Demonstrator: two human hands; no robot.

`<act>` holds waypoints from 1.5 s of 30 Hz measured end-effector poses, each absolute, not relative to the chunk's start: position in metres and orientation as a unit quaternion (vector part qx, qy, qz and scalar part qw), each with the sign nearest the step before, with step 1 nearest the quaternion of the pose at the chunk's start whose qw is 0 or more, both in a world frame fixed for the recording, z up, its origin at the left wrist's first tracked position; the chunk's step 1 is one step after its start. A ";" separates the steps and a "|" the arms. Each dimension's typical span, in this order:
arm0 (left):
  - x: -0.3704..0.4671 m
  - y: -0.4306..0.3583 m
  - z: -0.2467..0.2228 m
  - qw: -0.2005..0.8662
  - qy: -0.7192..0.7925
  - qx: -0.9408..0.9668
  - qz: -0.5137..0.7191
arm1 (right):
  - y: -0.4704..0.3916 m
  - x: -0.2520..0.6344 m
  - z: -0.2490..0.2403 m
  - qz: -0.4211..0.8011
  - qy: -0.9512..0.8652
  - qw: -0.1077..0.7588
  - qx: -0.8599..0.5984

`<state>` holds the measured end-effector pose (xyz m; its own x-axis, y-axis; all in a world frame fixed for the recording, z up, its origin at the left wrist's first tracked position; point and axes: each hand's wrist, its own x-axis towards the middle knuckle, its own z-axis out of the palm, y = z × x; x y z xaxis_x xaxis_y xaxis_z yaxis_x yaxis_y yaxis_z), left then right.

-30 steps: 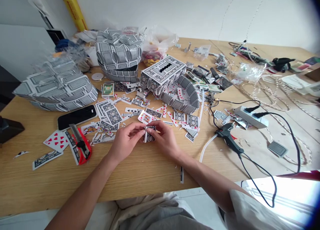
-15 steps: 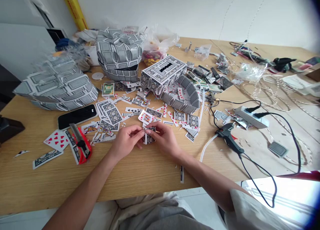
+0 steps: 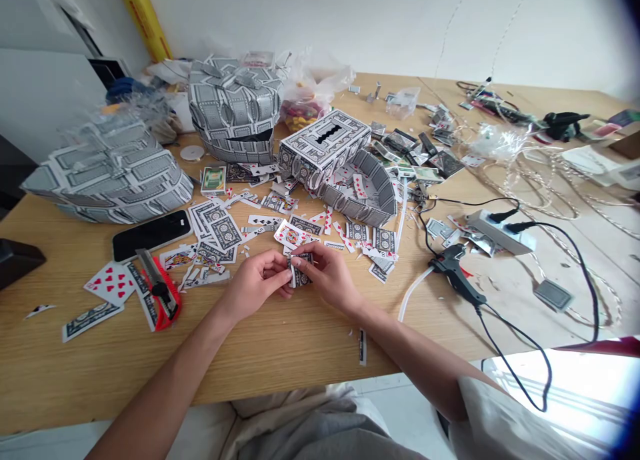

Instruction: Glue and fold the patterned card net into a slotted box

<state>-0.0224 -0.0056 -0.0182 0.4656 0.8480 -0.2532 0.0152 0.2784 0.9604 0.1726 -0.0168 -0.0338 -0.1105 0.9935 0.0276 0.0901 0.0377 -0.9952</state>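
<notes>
Between my two hands is a small folded piece of playing card [image 3: 301,275], its dark patterned back facing up. My left hand [image 3: 257,280] pinches its left edge, fingers curled beneath. My right hand [image 3: 327,277] grips it from the right, thumb lying across the top. Just beyond my fingers lie a face card [image 3: 293,235] and cut card strips [image 3: 305,225]. To the left are a pile of card backs [image 3: 223,230] and a red utility knife [image 3: 163,290] with its blade out, resting on a card strip.
A phone [image 3: 151,235] lies at left. Card-built pieces stand behind: a boat-like one [image 3: 113,177], a lidded basket [image 3: 235,107], a box with a slot [image 3: 325,143] and an open tray [image 3: 360,203]. At right are a glue gun [image 3: 460,277], its cord, and a power strip [image 3: 503,232].
My left thumb has slid back from the folded card's face to its left edge, uncovering more of it. The whole view has shifted slightly.
</notes>
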 end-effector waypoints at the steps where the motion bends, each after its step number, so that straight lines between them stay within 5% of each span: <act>1: -0.022 -0.005 -0.019 0.683 0.422 0.512 0.305 | -0.017 0.173 -0.034 0.492 -0.560 0.455 -0.487; 17: -0.021 -0.005 -0.025 0.635 0.438 0.559 0.305 | -0.015 0.179 -0.033 0.472 -0.603 0.441 -0.467; 28: -0.024 -0.006 -0.018 0.608 0.438 0.587 0.306 | -0.016 0.178 -0.034 0.464 -0.569 0.508 -0.452; 36: -0.022 -0.008 -0.027 0.370 0.480 0.718 0.341 | -0.018 0.176 -0.032 0.473 -0.552 0.510 -0.458; 45: -0.026 -0.007 -0.010 0.557 0.460 0.605 0.334 | -0.012 0.177 -0.030 0.470 -0.522 0.544 -0.460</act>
<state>-0.0258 -0.0073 -0.0104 0.3541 0.9290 -0.1076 0.1833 0.0438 0.9821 0.1774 -0.0120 -0.0299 0.0144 0.9908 0.1346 -0.0306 0.1350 -0.9904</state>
